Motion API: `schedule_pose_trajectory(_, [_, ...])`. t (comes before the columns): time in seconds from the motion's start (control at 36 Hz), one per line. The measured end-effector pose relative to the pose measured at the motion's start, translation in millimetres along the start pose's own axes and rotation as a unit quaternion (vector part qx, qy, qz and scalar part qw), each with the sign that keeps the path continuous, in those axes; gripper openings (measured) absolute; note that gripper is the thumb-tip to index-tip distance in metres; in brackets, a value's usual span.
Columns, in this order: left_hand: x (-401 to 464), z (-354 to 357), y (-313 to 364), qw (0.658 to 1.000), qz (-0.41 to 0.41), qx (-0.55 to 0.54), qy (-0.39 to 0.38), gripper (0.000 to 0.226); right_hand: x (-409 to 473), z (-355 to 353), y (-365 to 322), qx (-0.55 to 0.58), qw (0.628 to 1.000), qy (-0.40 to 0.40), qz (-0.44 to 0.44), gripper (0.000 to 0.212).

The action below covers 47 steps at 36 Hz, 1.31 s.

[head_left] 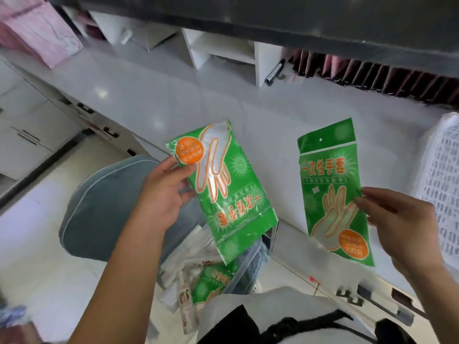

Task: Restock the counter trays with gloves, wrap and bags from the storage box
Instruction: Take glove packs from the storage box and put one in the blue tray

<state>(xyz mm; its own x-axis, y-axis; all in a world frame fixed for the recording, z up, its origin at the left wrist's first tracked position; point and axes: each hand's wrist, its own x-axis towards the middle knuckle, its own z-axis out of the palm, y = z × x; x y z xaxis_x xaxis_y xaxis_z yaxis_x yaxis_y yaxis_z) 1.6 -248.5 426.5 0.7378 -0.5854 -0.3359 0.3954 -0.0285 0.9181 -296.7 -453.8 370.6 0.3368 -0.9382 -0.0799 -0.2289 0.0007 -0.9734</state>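
Left hand (pixel 164 192) pinches green plastic glove packet (pixel 223 189) above storage box (pixel 223 276), near centre. Right hand (pixel 402 224) pinches second green glove packet (pixel 332 192) beside white lattice tray (pixel 439 184), far right. Advice: lay flat, edges aligned.

A bright white room with glossy surfaces

A white desk (pixel 154 95) carries white shelf boxes (pixel 223 49); a blue-grey chair (pixel 99 207) stands on the pale tiled floor (pixel 37 244).

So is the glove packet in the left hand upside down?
Yes. The glove packet in the left hand is upside down: its printed characters read inverted.
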Motion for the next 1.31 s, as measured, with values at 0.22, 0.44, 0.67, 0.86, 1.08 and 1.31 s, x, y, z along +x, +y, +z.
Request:
schedule_pose_trajectory(0.22, [53.1, 67.4, -21.3, 0.980, -0.054, -0.189, -0.002, 0.016, -2.9, -30.8, -17.9, 0.017, 0.998, 0.046, -0.026, 0.033])
schedule_pose_trajectory(0.44, [39.9, 116.6, -89.8, 0.931, -0.196, -0.296, 0.086, 0.027, -13.4, -50.3, -16.5, 0.010, 0.994, 0.089, -0.058, 0.037])
schedule_pose_trajectory(0.67, [-38.4, 106.7, -155.1, 0.889, -0.439, -0.110, -0.063, 0.033, -17.3, -55.2, -0.9, 0.004, 0.997, 0.071, -0.024, 0.038])
schedule_pose_trajectory(0.86, [7.1, 70.2, -119.5, 0.953, -0.095, 0.250, -0.139, 0.025, -16.7, -50.1, 2.2, -0.003, 0.998, 0.063, -0.007, 0.040])
schedule_pose_trajectory(1.08, [98.7, 71.4, -124.0, 0.856, 0.026, 0.508, -0.092, 0.043, -7.5, -27.0, -9.4, 0.063, 0.997, 0.031, 0.016, 0.027])
schedule_pose_trajectory(1.31, [68.6, 69.1, -154.5, 0.940, -0.008, 0.338, -0.052, 0.047, 16.8, 14.2, -23.2, 0.149, 0.983, 0.004, 0.108, 0.014])
